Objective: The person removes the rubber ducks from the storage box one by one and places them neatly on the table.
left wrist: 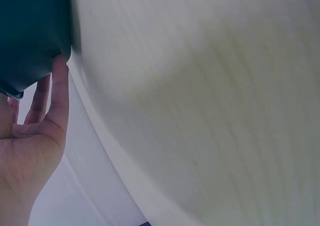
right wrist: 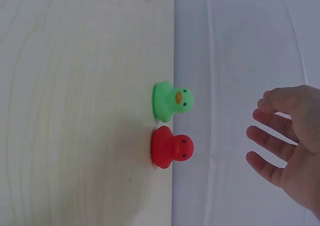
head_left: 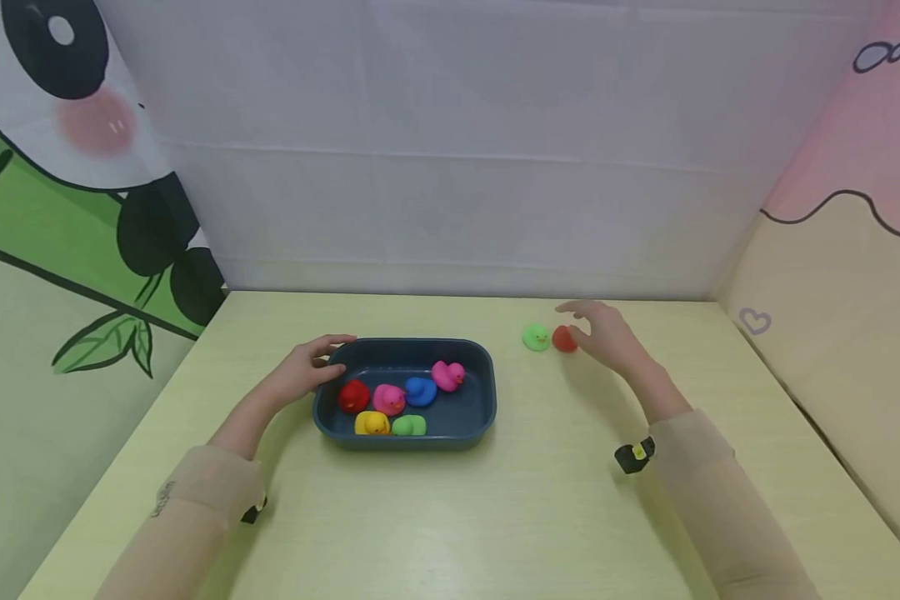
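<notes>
A dark blue rectangular tub (head_left: pixel 412 443) stands on the table with several rubber ducks in it. My left hand (head_left: pixel 303 371) grips its left rim; the left wrist view shows fingers against the tub's outer wall (left wrist: pixel 32 30). Outside the tub, to its right, a green rubber duck (head_left: pixel 536 337) and a red rubber duck (head_left: pixel 565 338) sit side by side. Over the red one hovers my right hand (head_left: pixel 603 333), fingers apart and nothing held. In the right wrist view, a gap separates that hand (right wrist: pixel 295 141) from the red duck (right wrist: pixel 171 147) and green duck (right wrist: pixel 171 101).
Inside the tub lie a red duck (head_left: pixel 353 396), two pink ducks (head_left: pixel 388 400), a blue duck (head_left: pixel 421 392), a yellow duck (head_left: pixel 372 423) and a green duck (head_left: pixel 409 426). A pale cloth wall (head_left: pixel 450 217) rises behind the table (head_left: pixel 435 517), and printed panels flank both sides.
</notes>
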The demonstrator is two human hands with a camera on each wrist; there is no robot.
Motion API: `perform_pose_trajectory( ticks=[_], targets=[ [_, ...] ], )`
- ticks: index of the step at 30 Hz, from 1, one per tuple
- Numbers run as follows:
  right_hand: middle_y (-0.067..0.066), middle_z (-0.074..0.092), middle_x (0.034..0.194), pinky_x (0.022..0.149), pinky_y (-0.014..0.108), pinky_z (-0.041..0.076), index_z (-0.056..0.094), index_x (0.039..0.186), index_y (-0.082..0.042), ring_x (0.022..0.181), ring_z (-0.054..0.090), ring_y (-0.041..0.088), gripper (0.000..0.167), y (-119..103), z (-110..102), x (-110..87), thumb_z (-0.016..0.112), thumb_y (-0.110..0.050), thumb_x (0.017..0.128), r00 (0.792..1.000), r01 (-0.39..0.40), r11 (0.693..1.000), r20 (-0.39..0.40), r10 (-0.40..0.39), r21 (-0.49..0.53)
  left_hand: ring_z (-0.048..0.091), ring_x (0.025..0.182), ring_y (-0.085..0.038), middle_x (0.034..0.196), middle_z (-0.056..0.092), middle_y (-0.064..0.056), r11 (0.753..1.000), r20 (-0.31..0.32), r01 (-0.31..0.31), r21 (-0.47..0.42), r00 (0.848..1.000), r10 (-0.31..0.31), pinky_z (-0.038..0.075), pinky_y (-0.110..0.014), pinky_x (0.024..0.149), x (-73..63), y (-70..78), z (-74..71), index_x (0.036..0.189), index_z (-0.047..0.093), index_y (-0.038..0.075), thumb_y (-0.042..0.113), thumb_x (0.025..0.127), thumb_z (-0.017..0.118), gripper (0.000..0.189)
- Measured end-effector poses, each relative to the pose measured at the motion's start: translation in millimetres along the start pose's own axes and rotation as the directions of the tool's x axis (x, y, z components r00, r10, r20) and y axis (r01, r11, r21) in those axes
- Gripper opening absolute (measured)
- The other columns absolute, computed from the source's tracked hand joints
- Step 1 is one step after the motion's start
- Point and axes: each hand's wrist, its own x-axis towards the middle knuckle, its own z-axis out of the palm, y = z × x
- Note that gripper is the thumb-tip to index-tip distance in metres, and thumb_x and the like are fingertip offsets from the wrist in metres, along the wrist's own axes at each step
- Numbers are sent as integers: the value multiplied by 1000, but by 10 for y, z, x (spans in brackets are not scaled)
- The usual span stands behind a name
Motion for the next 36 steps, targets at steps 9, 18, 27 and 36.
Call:
perform_pose_trajectory(
  ticks=[9, 18, 27, 36],
  targets=[
    [13, 59, 125, 91, 51, 46, 59, 124, -8, 109, 57, 34, 35, -306, -36, -81, 57, -6, 89, 996, 44, 998, -75, -40, 48, 52, 114, -42, 140, 40, -24, 1000, -8, 2, 8, 1000, -2, 55, -35, 75, 3, 9, 3, 141, 42, 23, 15, 95, 54, 48],
    [9, 61, 123, 72, 38, 51, 60, 124, -11, 100, 60, 27, 35, -565, 70, -147, 60, -9, 89, 992, 71, 994, -107, -62, 81, 52, 113, -42, 142, 38, -24, 1000, -12, -4, 5, 1000, 4, 54, -33, 75, -1, 45, 9, 141, 42, 21, 12, 95, 52, 48],
    [7, 64, 117, 80, 40, 51, 63, 120, -10, 99, 61, 24, 34, -774, 322, -191, 66, -8, 86, 968, 176, 981, -198, -157, 83, 54, 111, -42, 140, 40, -24, 1000, -15, -10, -2, 1000, 10, 52, -30, 70, 1, 6, 27, 140, 43, 21, 10, 94, 52, 48],
    [5, 66, 113, 86, 38, 49, 65, 118, -10, 99, 58, 22, 33, -902, 567, -180, 69, -11, 85, 960, 192, 977, -225, -168, 92, 52, 113, -43, 143, 38, -24, 1000, -12, -22, -12, 1000, 22, 52, -29, 70, 15, 12, 23, 141, 42, 19, 10, 94, 52, 48]
  ],
)
